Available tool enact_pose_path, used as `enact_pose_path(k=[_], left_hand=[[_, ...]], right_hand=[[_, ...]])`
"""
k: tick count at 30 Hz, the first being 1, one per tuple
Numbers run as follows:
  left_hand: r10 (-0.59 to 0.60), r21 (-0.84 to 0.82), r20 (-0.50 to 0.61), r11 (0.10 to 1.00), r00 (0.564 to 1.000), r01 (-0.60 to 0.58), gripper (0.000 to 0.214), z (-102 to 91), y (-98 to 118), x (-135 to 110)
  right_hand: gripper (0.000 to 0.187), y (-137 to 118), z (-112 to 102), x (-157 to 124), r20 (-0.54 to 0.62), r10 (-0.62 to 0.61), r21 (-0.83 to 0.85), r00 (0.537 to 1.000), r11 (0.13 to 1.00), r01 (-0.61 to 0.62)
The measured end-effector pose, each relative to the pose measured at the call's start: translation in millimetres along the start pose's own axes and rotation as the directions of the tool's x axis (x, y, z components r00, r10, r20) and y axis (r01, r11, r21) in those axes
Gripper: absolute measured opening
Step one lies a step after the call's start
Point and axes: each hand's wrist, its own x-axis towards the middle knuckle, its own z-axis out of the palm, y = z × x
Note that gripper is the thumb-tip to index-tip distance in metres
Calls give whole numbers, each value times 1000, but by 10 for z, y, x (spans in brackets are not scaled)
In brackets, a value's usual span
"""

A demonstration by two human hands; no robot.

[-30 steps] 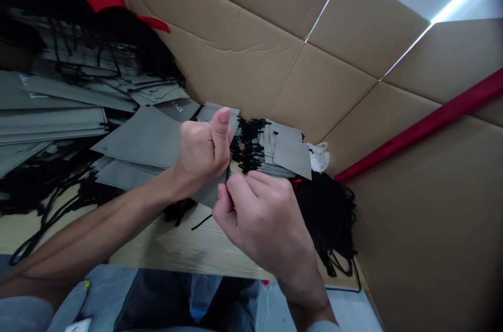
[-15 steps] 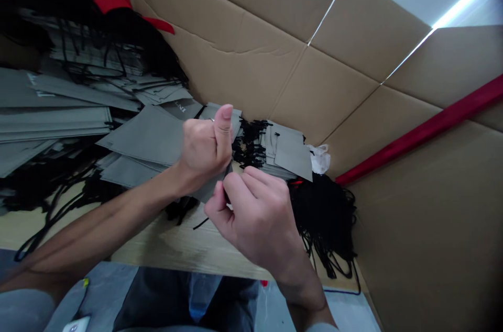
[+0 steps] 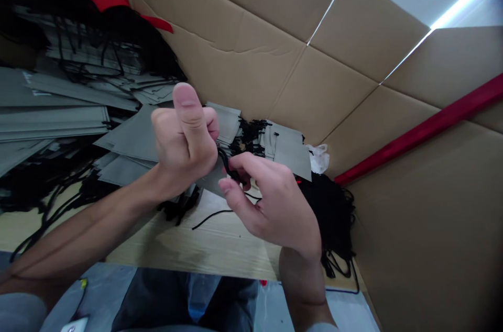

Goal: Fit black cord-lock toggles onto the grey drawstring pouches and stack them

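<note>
My left hand [image 3: 184,138] is closed in a fist with the thumb sticking up, above the middle of the table. A black cord [image 3: 224,160] runs from this fist to my right hand [image 3: 271,201], whose bent fingers hold it; the thumb stands a little apart from them. Loose cord ends hang below the right fingers over the table. Behind and under the hands lies a grey sheet-like piece [image 3: 212,181], partly hidden. Left of my left hand, flat grey pieces [image 3: 131,135] lie overlapped.
Stacks of grey pieces with black cords [image 3: 55,117] fill the left side. Another grey stack [image 3: 291,148], a white plastic bag [image 3: 319,158] and a heap of black cords [image 3: 328,217] lie at the right. Cardboard walls [image 3: 243,33] enclose the wooden table [image 3: 188,251]; a red strip [image 3: 416,130] crosses the right wall.
My left hand has moved left and towards the camera, away from the right hand. My right hand has shifted slightly right and its fingers have loosened, showing the black cord between the hands.
</note>
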Motion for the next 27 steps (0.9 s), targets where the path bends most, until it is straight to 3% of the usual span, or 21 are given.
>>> enact_pose_path(k=[3,7,11,14,17,20,25,27], left_hand=[[-29,49,38,998,999,28,88,-30,9,-5],[-50,86,101,995,994,41,85,-68,22,3],[-4,87,116,996,993,-6,85,-56,25,0],[54,71,93,996,994,-60,89,-44,27,-29],[83,53,57,995,995,-86,92,-51,37,-78],[80,62,80,994,994,-85,92,-62,54,-123],[93,60,-7,994,996,-93,89,-95,45,-160],[65,38,131,997,989,-70,86,-126,26,-167]], right_hand=[[25,3,24,-11,-21,-44,-47,999,998,43],[25,-32,71,-5,-177,-72,-98,982,994,55],[26,-94,155,31,-349,-105,-162,931,985,50],[25,-128,173,41,-403,-79,-130,912,991,28],[22,-146,129,28,-372,11,-16,928,1000,-19],[26,-156,72,18,-261,100,95,960,992,-77],[36,-158,34,26,-153,135,222,979,970,-99],[38,-155,27,27,-137,139,251,981,963,-101]])
